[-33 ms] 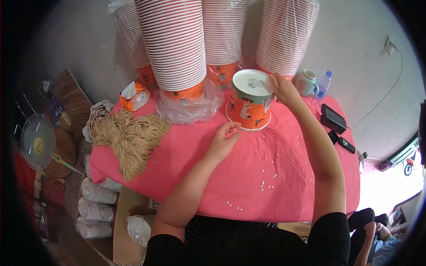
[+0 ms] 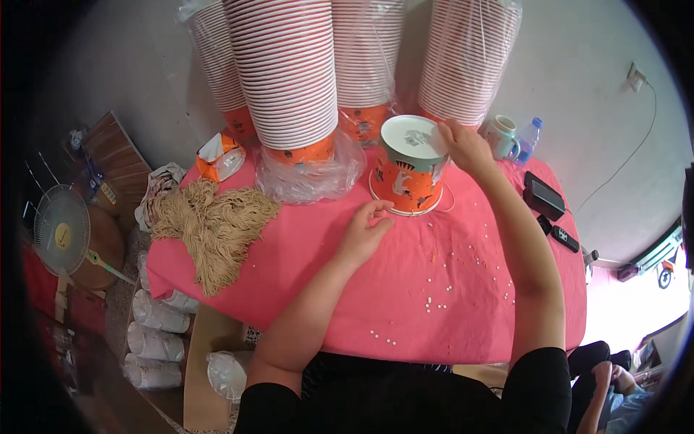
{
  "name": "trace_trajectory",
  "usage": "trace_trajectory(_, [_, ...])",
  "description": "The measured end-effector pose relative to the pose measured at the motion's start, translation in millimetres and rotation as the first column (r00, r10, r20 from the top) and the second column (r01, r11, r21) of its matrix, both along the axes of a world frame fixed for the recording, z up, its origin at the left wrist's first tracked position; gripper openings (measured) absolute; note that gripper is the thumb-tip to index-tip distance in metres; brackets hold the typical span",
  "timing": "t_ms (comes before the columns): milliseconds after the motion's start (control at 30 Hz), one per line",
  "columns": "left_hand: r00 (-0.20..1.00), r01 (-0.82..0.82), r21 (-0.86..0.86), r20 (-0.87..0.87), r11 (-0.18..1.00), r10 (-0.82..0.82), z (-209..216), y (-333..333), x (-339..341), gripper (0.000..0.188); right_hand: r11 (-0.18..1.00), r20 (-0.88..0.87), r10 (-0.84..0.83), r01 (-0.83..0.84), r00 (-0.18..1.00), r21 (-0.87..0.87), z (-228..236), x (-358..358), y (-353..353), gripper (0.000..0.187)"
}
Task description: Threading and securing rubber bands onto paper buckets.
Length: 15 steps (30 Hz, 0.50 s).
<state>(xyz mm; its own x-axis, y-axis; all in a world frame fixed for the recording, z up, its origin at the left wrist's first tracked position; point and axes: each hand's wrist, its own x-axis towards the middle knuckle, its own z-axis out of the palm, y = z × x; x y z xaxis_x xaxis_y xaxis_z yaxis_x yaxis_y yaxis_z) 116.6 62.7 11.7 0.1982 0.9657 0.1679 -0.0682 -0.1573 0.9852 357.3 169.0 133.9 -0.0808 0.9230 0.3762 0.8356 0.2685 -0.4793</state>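
Paper bucket, orange with a white base, stands upside down on the pink-covered counter, toward its far edge. The right hand rests on the bucket's upturned base at the right rim, fingers curled over the edge and holding it. The left hand lies on the cloth just in front of the bucket, fingers loosely bent, fingertips near its lower rim, holding nothing. Small white beads are scattered over the cloth near the hands. Behind the bucket rise tall stacks of nested paper buckets, some in clear plastic wrap. A bundle of tan string lies at the counter's left end. A mug and a black remote sit at the right.
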Motion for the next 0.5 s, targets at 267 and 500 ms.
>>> trace_trajectory(267, [0.999,0.002,0.084,0.051,0.996,-0.007,-14,5,5,0.028,0.763,0.314,0.082,-0.263,0.946,0.591,119,-72,6,0.026])
trace_trajectory(500, [0.998,-0.035,0.111,0.063,0.993,0.029,-16,4,6,0.026,0.588,0.342,0.188,-0.384,0.921,0.712,225,-180,5,0.025])
